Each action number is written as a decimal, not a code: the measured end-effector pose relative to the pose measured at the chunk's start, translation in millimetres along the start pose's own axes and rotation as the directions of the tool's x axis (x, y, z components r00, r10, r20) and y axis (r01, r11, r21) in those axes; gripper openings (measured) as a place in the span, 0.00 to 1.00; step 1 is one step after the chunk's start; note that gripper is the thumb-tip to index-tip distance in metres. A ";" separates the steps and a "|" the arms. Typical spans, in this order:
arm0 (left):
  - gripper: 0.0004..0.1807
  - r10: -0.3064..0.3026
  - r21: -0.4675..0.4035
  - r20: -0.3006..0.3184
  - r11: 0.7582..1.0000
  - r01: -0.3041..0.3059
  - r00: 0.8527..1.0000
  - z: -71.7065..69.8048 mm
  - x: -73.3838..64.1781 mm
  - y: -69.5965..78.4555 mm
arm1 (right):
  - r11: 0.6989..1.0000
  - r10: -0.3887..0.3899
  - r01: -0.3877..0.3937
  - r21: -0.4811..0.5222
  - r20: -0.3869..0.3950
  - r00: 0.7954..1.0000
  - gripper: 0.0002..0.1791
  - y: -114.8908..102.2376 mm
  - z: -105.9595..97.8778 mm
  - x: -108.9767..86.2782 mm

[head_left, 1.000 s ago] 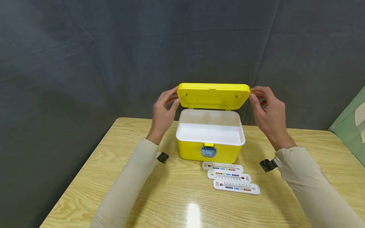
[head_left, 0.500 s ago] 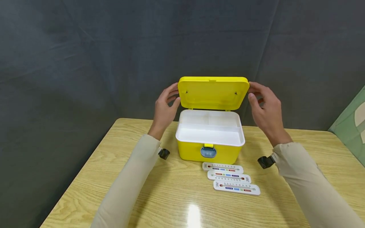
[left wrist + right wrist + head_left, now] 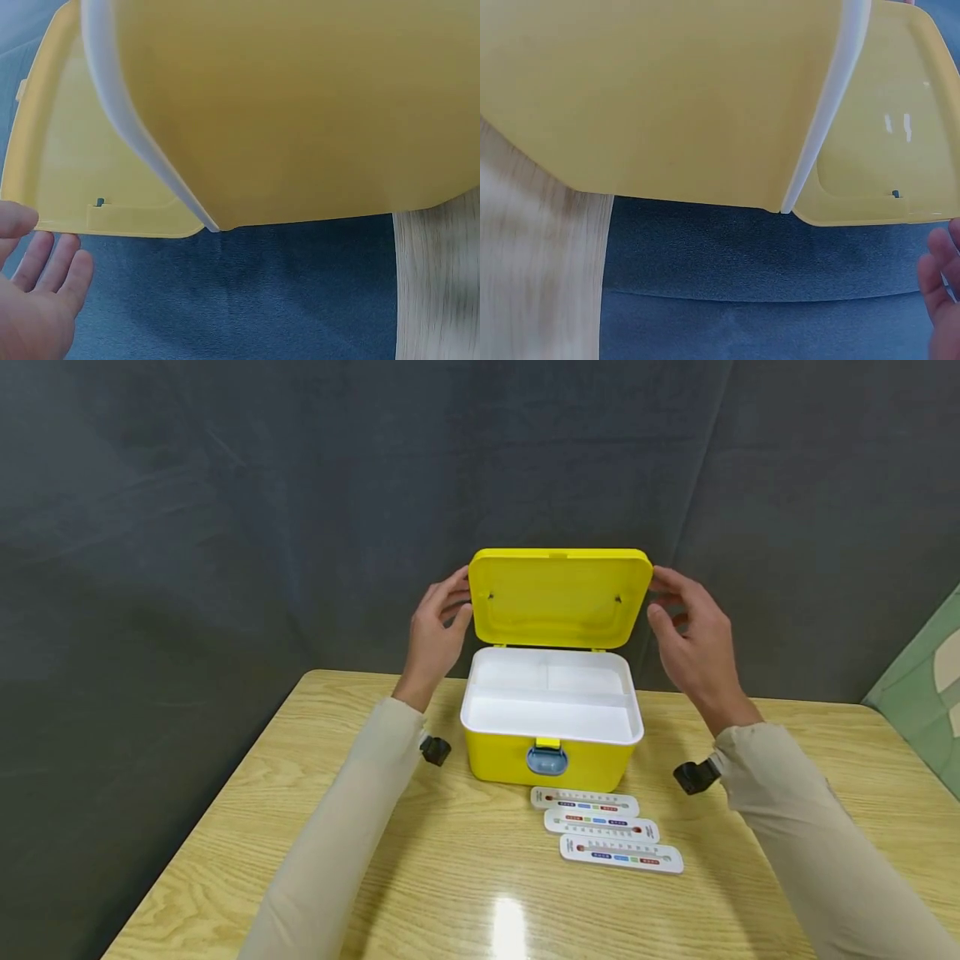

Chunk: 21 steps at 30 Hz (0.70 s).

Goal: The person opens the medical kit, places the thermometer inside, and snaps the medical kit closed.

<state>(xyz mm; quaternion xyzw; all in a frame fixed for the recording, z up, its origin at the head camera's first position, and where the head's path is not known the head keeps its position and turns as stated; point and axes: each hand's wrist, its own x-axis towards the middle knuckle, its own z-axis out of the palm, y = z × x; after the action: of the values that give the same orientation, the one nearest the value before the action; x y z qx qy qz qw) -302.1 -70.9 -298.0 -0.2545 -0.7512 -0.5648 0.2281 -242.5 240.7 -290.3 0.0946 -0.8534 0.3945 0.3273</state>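
Note:
In the head view a yellow storage box (image 3: 551,760) stands on the table with its yellow lid (image 3: 558,597) raised nearly upright on the rear hinges. Inside sits a white divided tray (image 3: 551,718) with nothing in it. My left hand (image 3: 437,639) is at the lid's left edge, fingertips touching it, thumb in front. At the right edge, my right hand (image 3: 697,639) has its fingertips against the lid, its thumb a little apart. The wrist views show loosely extended fingers (image 3: 75,277) beside the lid's rim. A grey-blue latch (image 3: 547,761) is on the box front.
Three white thermometers (image 3: 621,853) lie staggered in front of the box on the wooden table (image 3: 450,877). A dark cloth (image 3: 337,510) hangs behind the table. Green patterned material (image 3: 926,693) shows at the far right.
The lid has swung further up and back, from tilted forward to nearly upright. Both hands have risen with it and moved slightly inward. Box and thermometers have stayed in place.

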 end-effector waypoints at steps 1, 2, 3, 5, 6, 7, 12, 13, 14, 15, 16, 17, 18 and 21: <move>0.26 0.003 -0.005 0.000 1.000 -0.003 1.000 0.2 0.6 -0.6 | 1.000 0.006 -0.006 0.003 0.007 1.000 0.25 0.4 0.1 0.7; 0.26 0.002 -0.013 0.000 1.000 -0.002 1.000 0.4 1.1 -1.3 | 1.000 0.012 -0.012 0.008 0.014 1.000 0.25 1.0 0.1 1.5; 0.26 0.002 -0.019 0.001 1.000 -0.002 1.000 0.5 1.5 -1.8 | 1.000 0.017 -0.017 0.013 0.022 1.000 0.25 1.6 0.1 2.2; 0.25 -0.006 -0.031 0.005 1.000 0.006 1.000 0.6 1.8 -2.6 | 0.999 0.026 -0.027 0.028 0.041 0.999 0.26 3.1 0.1 3.1; 0.25 -0.009 -0.035 0.008 0.999 0.009 1.000 0.6 1.9 -2.8 | 0.999 0.029 -0.031 0.032 0.049 0.998 0.26 3.8 0.0 3.2; 0.25 -0.010 -0.035 0.011 0.999 0.011 1.000 0.6 1.9 -2.8 | 0.999 0.034 -0.036 0.036 0.057 0.998 0.26 4.6 0.0 3.4; 0.25 -0.049 -0.016 0.029 0.999 0.049 0.998 1.3 3.5 -3.7 | 0.998 0.056 -0.058 0.023 0.084 0.995 0.27 6.0 0.0 4.1; 0.25 -0.057 -0.011 0.032 0.998 0.058 0.998 1.4 3.9 -3.8 | 0.998 0.060 -0.062 0.020 0.091 0.994 0.27 6.4 0.1 4.4; 0.25 -0.069 -0.007 0.034 0.998 0.069 0.997 1.5 4.2 -4.2 | 0.998 0.062 -0.064 0.018 0.097 0.993 0.27 6.5 0.2 4.6; 0.25 -0.079 -0.004 0.036 0.997 0.079 0.996 1.4 4.5 -4.8 | 0.998 0.064 -0.065 0.014 0.103 0.993 0.27 6.8 0.3 4.6; 0.25 -0.087 -0.004 0.039 0.996 0.087 0.995 1.2 4.7 -5.4 | 0.998 0.065 -0.067 0.012 0.111 0.992 0.27 7.4 0.4 4.6; 0.26 -0.099 -0.002 0.041 0.995 0.099 0.994 0.9 4.8 -6.0 | 0.998 0.065 -0.067 0.009 0.117 0.991 0.27 8.0 0.6 4.6; 0.26 -0.109 -0.001 0.045 0.994 0.109 0.993 0.6 4.8 -6.5 | 0.998 0.065 -0.067 0.008 0.123 0.990 0.27 8.5 0.8 4.6; 0.26 -0.127 -0.001 0.054 0.992 0.128 0.990 -1.1 4.0 -8.1 | 0.998 0.060 -0.061 0.009 0.131 0.990 0.27 10.3 1.3 4.2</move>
<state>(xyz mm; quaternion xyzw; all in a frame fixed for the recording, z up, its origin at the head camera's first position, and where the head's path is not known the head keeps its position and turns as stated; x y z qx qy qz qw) -310.3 -73.4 -301.1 -0.2216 -0.7705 -0.5727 0.1707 -250.7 247.1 -294.6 0.0965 -0.8728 0.4029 0.2582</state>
